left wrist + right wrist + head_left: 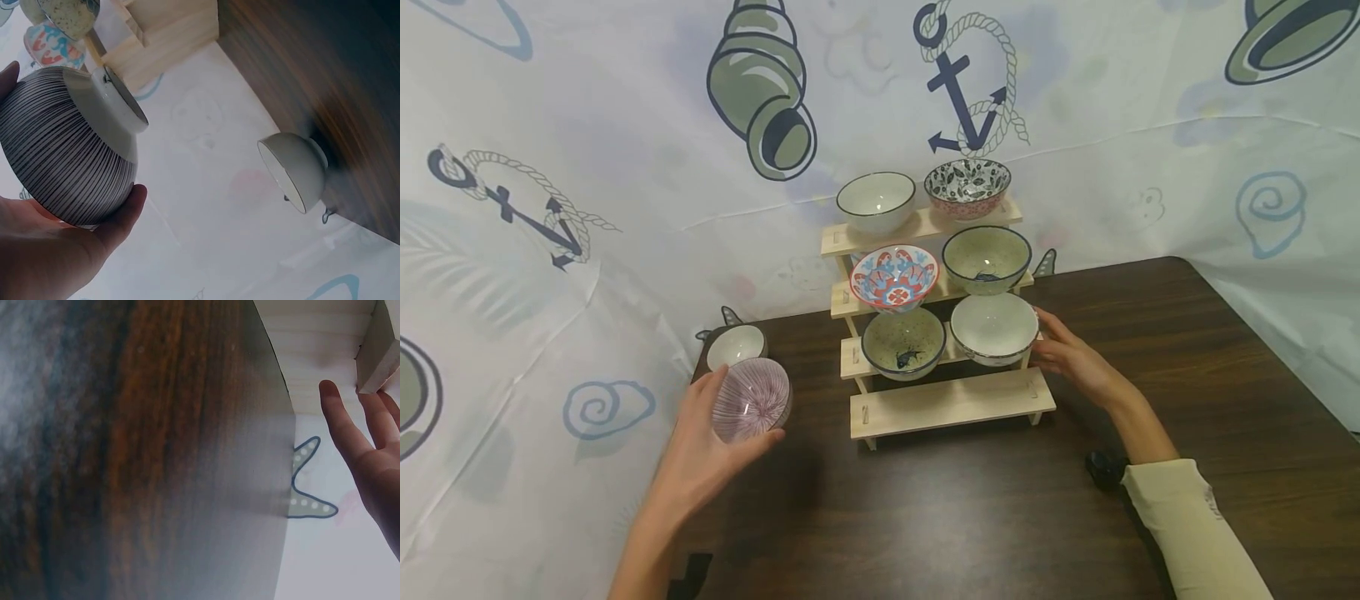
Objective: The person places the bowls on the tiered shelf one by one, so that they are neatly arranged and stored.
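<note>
My left hand (703,454) grips a purple-striped bowl (752,400) by its sides, thumb near and fingers far, in the head view. The left wrist view shows this bowl's dark-lined outside (69,137) and pale foot, raised off the table. Just behind it, a small white bowl (737,343) sits on the table. At the right end of a tiered wooden stand (953,404), my right hand (1078,362) has its fingers extended beside a white bowl (995,327). In the right wrist view its fingers (344,422) reach the stand's wooden end; exact contact is partly hidden.
The stand also bears a speckled bowl (904,343), a red-and-blue patterned bowl (895,277), a green bowl (987,258), a dark-rimmed white bowl (877,202) and a leaf-patterned bowl (967,190). A printed cloth (647,100) hangs behind the dark wooden table (925,517).
</note>
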Available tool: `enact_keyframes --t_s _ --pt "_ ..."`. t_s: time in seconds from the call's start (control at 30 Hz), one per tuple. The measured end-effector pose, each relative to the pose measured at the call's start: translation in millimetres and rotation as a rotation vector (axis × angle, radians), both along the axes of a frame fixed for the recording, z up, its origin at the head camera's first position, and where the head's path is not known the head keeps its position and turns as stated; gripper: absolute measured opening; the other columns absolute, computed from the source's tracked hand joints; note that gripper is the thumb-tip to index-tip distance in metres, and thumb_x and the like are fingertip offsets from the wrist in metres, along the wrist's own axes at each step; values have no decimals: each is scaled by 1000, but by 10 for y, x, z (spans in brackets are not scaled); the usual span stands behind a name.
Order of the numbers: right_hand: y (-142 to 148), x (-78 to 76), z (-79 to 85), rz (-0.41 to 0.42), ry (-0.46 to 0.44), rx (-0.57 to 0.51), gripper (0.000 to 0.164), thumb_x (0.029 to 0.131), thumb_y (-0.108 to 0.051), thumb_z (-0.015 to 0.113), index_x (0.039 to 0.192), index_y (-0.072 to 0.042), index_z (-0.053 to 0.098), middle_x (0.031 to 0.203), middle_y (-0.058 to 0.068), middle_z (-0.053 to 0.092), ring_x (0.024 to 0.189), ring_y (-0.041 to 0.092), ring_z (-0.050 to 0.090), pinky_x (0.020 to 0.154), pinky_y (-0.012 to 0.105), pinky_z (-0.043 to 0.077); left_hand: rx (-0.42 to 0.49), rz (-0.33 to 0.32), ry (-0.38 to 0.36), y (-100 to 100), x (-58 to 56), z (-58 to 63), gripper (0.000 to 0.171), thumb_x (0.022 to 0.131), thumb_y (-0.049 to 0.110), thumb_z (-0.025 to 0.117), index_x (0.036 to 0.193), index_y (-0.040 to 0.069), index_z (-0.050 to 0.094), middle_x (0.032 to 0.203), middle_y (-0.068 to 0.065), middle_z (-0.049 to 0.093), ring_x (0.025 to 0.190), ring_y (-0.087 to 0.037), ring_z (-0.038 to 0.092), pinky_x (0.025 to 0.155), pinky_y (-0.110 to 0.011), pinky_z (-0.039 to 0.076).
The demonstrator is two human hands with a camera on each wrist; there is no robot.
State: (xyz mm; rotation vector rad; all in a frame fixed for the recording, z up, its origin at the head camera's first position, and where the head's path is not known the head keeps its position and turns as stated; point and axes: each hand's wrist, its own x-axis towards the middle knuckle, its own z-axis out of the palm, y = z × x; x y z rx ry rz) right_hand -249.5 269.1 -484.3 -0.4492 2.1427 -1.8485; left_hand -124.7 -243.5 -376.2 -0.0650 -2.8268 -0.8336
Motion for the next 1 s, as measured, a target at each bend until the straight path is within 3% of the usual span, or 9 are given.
enact_keyframes --t_s 0.17,0.37,0.6,1.0 --pt "-9 5 11 4 2 -1 70 111 -32 42 168 -23 3 169 19 18 124 -7 52 118 57 35 10 -26 6 46 49 -14 115 74 49 91 163 10 30 160 -18 34 142 -42 40 108 -67 41" --pt "-10 4 14 -1 0 9 69 112 -32 42 168 -22 3 167 19 21 123 -7 53 115 44 41 36 -105 22 72 79 -62 116 72 44 94 163 16 29 160 -12 35 139 -38 44 105 -63 42" --pt "-8 1 9 -7 -5 10 69 112 -34 42 168 -23 3 171 19 13 123 -6 50 120 64 29 38 -182 23 124 84 -133 116 70 44 95 163 21 31 161 -7 34 136 -34 47 104 -63 45" --pt "2 -3 2 -8 -15 13 70 111 -34 43 168 -23 3 172 19 12 123 -7 50 120 63 29 78 -295 23 293 59 -284 119 67 42 97 163 26 29 164 -1 31 141 -28 45 107 -60 46"
